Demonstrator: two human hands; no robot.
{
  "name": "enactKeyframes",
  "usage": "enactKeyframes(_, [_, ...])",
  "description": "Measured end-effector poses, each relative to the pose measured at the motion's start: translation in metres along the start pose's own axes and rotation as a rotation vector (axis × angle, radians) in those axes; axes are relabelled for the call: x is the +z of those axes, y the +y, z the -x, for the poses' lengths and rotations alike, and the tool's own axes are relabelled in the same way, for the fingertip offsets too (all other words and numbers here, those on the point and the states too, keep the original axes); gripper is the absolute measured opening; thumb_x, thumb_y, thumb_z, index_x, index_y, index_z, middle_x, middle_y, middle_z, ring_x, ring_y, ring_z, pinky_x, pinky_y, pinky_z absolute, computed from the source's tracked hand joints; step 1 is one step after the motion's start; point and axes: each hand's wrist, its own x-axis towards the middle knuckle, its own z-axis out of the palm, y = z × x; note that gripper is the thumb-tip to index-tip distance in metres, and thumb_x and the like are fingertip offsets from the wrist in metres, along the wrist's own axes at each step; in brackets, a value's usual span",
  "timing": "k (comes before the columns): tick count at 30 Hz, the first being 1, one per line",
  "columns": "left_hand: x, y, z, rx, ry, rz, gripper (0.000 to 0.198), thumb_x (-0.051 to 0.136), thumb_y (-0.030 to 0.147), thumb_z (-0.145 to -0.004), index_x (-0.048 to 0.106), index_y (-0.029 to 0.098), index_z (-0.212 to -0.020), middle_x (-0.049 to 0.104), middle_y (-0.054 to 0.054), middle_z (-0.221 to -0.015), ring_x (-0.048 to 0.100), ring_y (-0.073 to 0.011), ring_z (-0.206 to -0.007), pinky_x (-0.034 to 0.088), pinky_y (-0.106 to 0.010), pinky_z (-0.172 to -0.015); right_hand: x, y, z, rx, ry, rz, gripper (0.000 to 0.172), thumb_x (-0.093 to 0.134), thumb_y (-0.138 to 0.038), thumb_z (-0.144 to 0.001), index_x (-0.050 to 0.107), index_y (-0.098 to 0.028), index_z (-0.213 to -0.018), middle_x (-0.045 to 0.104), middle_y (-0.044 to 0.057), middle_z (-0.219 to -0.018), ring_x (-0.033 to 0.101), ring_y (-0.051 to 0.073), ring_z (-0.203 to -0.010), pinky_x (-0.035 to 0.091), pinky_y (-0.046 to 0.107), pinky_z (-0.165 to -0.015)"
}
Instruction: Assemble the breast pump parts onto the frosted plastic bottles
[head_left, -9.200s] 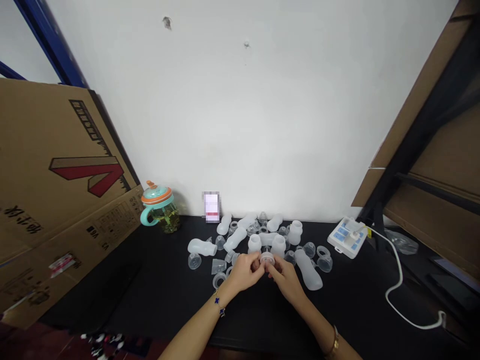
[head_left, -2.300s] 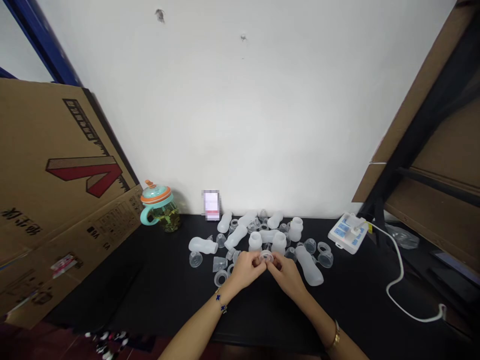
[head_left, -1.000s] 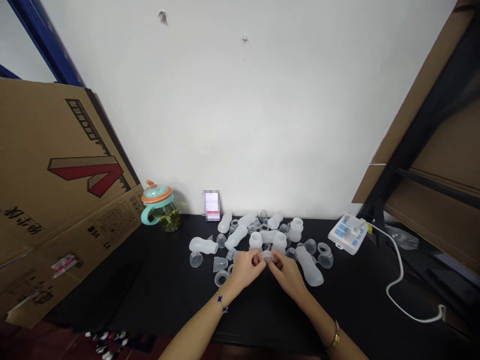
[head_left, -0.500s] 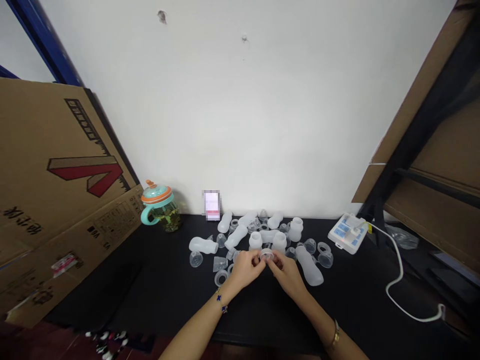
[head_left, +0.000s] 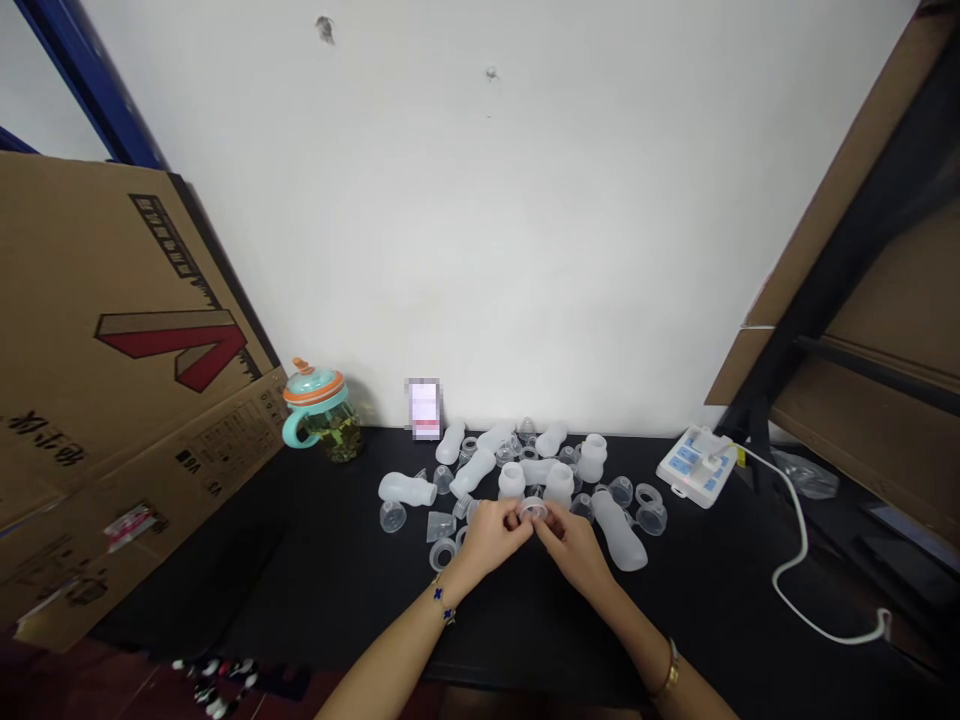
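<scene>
Ring (head_left: 533,509) pinched from both sides

We hold the translucent ring in front of us, over the near side of the scattered parts on the black table (head_left: 337,580). Our left hand (head_left: 491,537) has thumb and fingers closed on its left edge, and our right hand (head_left: 574,548) grips the right edge the same way, so the two nearly meet around it. Some of our fingers are hidden, and we cannot tell whether the ring touches the tabletop.

Just beyond it stand two upright white bottles, the left bottle (head_left: 512,481) and the right bottle (head_left: 559,485). Near our right hand a frosted bottle (head_left: 621,538) lies on its side. To the left of our left hand we have a loose ring (head_left: 442,554) lying flat, a clear cup (head_left: 441,527) on its side and a domed cap (head_left: 392,516), with a white bottle (head_left: 407,489) lying behind the cap. Well apart from our hands, a lidded jug (head_left: 337,430) stands at the left and a power strip (head_left: 697,466) lies at the right with a white cable (head_left: 796,560) running from it.
</scene>
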Motion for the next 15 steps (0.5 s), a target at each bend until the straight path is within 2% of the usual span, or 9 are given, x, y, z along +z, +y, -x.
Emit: enactKeyframes(15, [-0.0031,0.0064,0.0006,-0.014,0.010,-0.005,0.029,0.059,0.028,-0.080,0.050,0.017,-0.054,0.050,0.004,-0.050,0.044,-0.0085,-0.048,0.026,-0.022,-0.052,0.0007,0.0010,0.0007,0.003,-0.003,0.035,0.028,0.049,-0.042,-0.095,0.067,-0.020,-0.088,0.057,-0.002,-0.061,0.054,0.016,-0.056,0.033,0.025,-0.054])
